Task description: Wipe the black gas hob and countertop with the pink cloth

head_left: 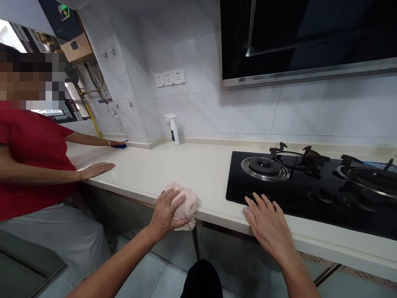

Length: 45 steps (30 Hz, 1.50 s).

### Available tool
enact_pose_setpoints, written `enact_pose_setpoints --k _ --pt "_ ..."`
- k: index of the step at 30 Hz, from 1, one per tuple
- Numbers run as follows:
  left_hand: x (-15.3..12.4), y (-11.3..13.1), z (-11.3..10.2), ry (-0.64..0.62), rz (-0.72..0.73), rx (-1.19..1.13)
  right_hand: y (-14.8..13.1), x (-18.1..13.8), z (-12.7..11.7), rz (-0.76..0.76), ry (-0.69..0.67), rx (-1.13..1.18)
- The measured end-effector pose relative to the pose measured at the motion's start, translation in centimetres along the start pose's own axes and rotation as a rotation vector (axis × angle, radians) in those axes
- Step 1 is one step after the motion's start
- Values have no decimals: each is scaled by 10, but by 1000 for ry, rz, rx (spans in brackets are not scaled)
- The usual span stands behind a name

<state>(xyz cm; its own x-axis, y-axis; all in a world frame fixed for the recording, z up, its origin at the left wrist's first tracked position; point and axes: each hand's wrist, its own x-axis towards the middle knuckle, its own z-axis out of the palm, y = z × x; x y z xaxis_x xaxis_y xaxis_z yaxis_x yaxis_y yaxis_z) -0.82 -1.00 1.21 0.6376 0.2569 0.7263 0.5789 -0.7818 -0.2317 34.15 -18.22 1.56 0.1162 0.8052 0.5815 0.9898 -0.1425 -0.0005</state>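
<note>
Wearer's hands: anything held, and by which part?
The left hand holds a bunched pink cloth by its left side; the right hand, fingers spread, holds nothing.

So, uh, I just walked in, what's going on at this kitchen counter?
The camera wearer's left hand grips a crumpled pale pink cloth at the front edge of the white countertop. Their right hand, spread open and holding nothing, is at the near edge of a black glass hob. Off to the left, another person in a red shirt has one hand on something dark blue and the other flat on the countertop. A white plastic spray bottle stands upright near the wall.
</note>
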Motion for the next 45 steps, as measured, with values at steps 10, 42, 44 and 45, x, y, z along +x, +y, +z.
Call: enact_pose_setpoints --k 10,42,44,45 --pt "40 122 28 -27 -87 -21 12 -5 4 -21 3 86" --pt "-35 -127 -39 -387 -157 64 32 -14 32 -171 154 55" --pt "-29 -115 -41 -417 -166 118 29 -13 31 -166 158 58" --pt "-26 -108 -42 -424 -167 141 27 -12 30 -160 158 60"
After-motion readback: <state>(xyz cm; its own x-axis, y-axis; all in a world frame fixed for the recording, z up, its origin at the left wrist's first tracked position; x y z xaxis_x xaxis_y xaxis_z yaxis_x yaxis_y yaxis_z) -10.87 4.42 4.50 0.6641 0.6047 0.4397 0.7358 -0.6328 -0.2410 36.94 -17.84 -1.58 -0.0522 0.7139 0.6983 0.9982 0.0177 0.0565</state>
